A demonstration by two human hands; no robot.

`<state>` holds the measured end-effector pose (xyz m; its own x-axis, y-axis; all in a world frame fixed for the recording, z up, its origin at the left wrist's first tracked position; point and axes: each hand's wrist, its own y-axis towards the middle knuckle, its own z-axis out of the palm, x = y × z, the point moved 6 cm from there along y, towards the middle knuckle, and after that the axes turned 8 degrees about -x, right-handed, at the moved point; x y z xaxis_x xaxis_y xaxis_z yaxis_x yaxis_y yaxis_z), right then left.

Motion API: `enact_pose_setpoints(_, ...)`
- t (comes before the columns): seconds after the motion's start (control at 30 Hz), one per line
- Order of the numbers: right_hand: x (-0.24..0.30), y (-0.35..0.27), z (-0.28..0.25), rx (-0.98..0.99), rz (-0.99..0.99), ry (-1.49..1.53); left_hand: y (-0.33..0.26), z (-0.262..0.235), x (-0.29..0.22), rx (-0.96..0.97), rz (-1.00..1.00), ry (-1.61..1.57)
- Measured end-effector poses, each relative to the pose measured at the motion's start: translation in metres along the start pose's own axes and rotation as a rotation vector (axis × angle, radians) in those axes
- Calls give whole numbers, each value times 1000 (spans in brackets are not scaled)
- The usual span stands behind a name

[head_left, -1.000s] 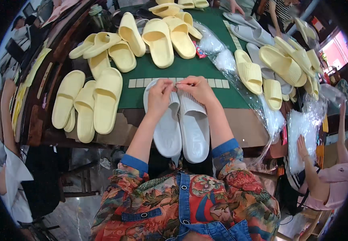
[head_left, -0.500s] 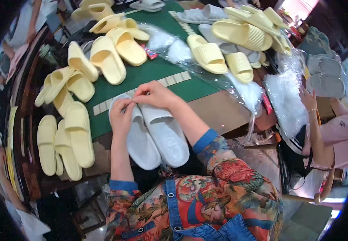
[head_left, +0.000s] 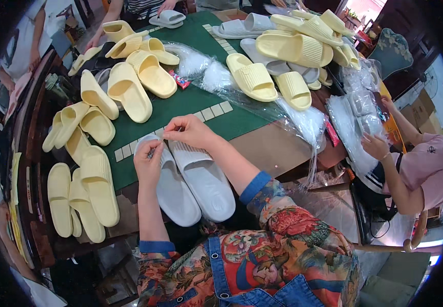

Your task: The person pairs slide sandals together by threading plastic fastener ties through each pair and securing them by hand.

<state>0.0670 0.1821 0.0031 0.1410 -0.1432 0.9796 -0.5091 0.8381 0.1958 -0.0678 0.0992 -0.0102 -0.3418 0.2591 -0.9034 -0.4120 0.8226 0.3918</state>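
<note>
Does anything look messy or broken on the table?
I see nothing spilled or broken. The messy part is the yellow slides at far right, heaped crookedly over some grey slides, while the nearest grey pair lies neatly side by side.

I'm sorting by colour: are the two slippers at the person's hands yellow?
No, the two slippers at the left hand and right hand are pale grey.

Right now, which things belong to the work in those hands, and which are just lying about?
Apparently in the work:
Pair of grey slippers, toe ends by the fingers
Left hand and right hand; anything pinched is too small to tell

Lying about, apart from these hands:
Yellow slippers
Red packet
Row of pale squares
</note>
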Motion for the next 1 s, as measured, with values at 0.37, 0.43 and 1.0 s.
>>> enact_pose_setpoints(0.37,-2,1,11,75,26,39,-2,-8,1,-28,39,36)
enact_pose_setpoints(0.43,-1,-1,10,105,-20,-57,-2,-4,-9,-25,78,102)
enact_pose_setpoints(1.0,-8,5,-23,-247,89,81,-69,27,-40,72,17,626)
